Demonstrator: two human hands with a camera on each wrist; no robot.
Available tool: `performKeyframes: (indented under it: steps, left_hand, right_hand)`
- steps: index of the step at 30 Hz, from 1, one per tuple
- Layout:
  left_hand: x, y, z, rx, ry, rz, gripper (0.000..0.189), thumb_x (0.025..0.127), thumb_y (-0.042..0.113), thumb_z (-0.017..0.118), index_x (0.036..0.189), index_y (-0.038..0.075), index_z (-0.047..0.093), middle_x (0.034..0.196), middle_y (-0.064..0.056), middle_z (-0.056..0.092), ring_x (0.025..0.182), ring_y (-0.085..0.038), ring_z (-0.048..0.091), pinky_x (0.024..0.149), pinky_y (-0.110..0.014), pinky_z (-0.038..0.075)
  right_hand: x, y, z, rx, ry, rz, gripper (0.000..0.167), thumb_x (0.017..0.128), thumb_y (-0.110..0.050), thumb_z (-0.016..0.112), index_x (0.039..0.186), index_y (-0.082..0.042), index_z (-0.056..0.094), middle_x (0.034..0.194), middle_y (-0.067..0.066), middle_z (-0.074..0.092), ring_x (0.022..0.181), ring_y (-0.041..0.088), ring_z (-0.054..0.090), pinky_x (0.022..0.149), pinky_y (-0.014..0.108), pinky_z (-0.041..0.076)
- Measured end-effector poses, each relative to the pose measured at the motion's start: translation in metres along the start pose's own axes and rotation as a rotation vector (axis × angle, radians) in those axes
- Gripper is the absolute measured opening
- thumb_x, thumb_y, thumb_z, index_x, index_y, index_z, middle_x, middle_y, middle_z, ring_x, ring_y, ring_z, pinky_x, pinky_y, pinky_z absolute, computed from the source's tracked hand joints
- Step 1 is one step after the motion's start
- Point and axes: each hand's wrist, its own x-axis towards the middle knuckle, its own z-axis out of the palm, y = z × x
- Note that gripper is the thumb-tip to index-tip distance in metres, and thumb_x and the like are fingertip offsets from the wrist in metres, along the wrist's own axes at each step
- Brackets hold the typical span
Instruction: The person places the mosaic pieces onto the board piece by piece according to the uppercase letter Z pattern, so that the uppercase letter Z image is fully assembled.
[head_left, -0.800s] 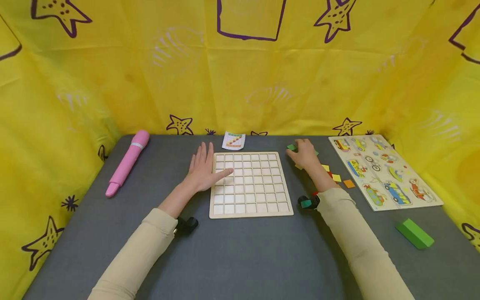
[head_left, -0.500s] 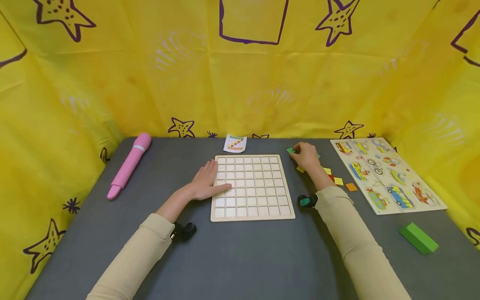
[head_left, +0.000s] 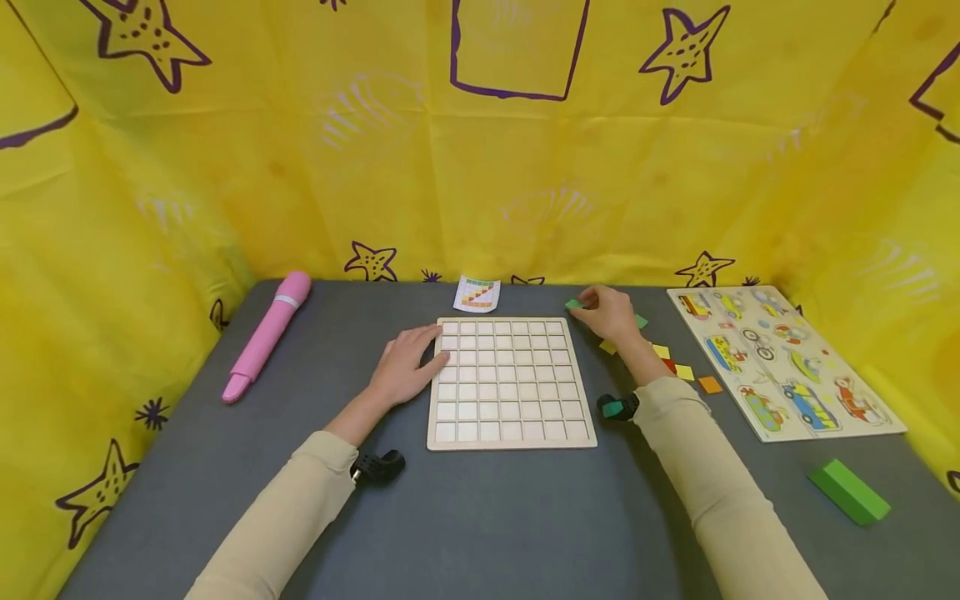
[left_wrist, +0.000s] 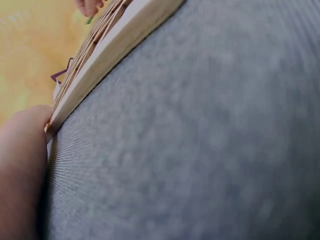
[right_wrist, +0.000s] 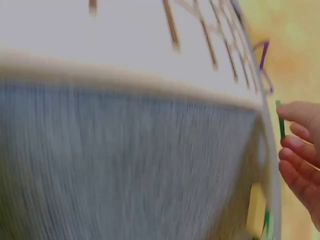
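Note:
My right hand [head_left: 606,312] pinches a small green square tile [head_left: 573,305] between thumb and fingertips, to the right of the board's far corner. In the right wrist view that tile [right_wrist: 281,120] shows edge-on, raised over the table. A square wooden grid board [head_left: 512,445] lies flat in the middle, its cells white. My left hand [head_left: 403,367] rests at the board's upper left edge, with relaxed fingers and the thumb touching the rim. The left wrist view shows the thumb [left_wrist: 30,135] against the board's side. Several loose tiles, including a yellow tile [head_left: 684,372], lie under and beside the right forearm.
A patterned paper card [head_left: 477,295] lies behind the board. At left is a pink microphone-like stick [head_left: 266,337]. On the right lie a wooden picture puzzle [head_left: 783,362] and a green block [head_left: 850,492]. Yellow printed cloth [head_left: 480,183] encloses the table's back and sides.
My left hand has drawn in its spread fingers and settled at the board's left edge. My right hand has lifted the green tile from the pile, moving slightly left.

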Motion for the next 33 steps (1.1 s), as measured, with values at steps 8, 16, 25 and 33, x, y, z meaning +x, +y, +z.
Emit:
performKeyframes:
  steps: [8, 16, 25, 33]
  left_hand:
    - [-0.003, 0.003, 0.000, -0.012, 0.025, -0.004, 0.060, 0.098, 0.041, 0.052, 0.147, 0.007, 0.043, 0.149, -0.013, 0.042, 0.138, -0.032, 0.034, 0.108, -0.054, 0.026]
    - [0.001, 0.004, -0.003, -0.015, -0.078, -0.077, 0.076, 0.091, 0.053, 0.059, 0.150, 0.010, 0.039, 0.154, -0.013, 0.035, 0.142, -0.034, 0.028, 0.113, -0.054, 0.020]
    - [0.001, 0.005, -0.008, 0.024, -0.173, -0.041, 0.087, 0.088, 0.059, 0.059, 0.153, 0.008, 0.033, 0.158, -0.011, 0.027, 0.147, -0.027, 0.019, 0.117, -0.047, 0.011]
    - [0.003, 0.004, -0.017, 0.037, -0.318, -0.039, 0.105, 0.080, 0.069, 0.062, 0.157, 0.012, 0.019, 0.163, -0.007, 0.010, 0.149, -0.022, 0.005, 0.118, -0.044, 0.002]
  right_hand:
    - [0.003, -0.047, 0.022, 0.166, -0.104, -0.056, 0.029, 0.090, -0.031, 0.071, 0.106, -0.006, 0.067, 0.103, 0.011, 0.067, 0.097, 0.027, 0.060, 0.082, 0.041, 0.050]
    - [0.002, -0.088, 0.060, 0.167, -0.224, -0.205, 0.017, 0.088, -0.025, 0.075, 0.096, -0.011, 0.069, 0.092, 0.002, 0.068, 0.087, 0.018, 0.062, 0.080, 0.036, 0.049]
    - [0.004, -0.106, 0.082, 0.023, -0.262, -0.334, 0.014, 0.089, -0.020, 0.074, 0.098, -0.011, 0.071, 0.090, 0.001, 0.067, 0.083, 0.017, 0.058, 0.076, 0.032, 0.048]
    - [0.003, -0.106, 0.088, 0.025, -0.217, -0.337, 0.012, 0.090, -0.020, 0.073, 0.099, -0.012, 0.071, 0.093, 0.002, 0.065, 0.083, 0.018, 0.055, 0.076, 0.032, 0.046]
